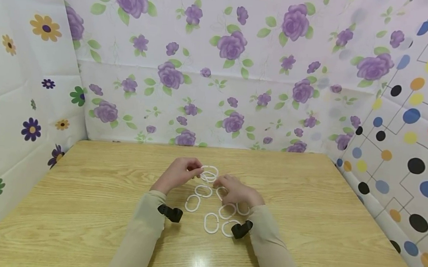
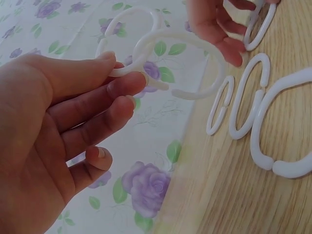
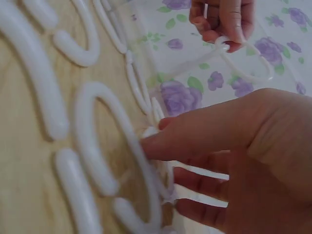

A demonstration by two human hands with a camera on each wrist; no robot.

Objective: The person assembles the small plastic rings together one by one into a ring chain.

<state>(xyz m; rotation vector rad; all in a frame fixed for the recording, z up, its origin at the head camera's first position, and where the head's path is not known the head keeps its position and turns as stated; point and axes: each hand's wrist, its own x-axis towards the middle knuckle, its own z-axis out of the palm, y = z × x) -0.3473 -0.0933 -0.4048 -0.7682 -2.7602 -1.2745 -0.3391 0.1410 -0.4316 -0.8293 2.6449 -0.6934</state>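
My left hand (image 1: 177, 173) pinches a white C-shaped plastic ring (image 2: 157, 22) between thumb and forefinger, while the other fingers are loosely bent. A second ring (image 2: 223, 63) of the same kind is hooked through it and hangs at the fingertips; both have a small gap. My right hand (image 1: 237, 192) reaches low over the rings on the table, thumb and forefinger spread apart around one white ring (image 1: 217, 193). Its thumb overlaps a white ring in the right wrist view, and more rings show beyond the fingers.
Several loose white rings lie on the wooden table (image 1: 93, 208), among them one by the left wrist (image 1: 186, 204) and one nearer the front (image 1: 205, 222). Black wrist cameras sit on both sleeves. Flowered and dotted cloths (image 1: 201, 103) wall the table's back and sides.
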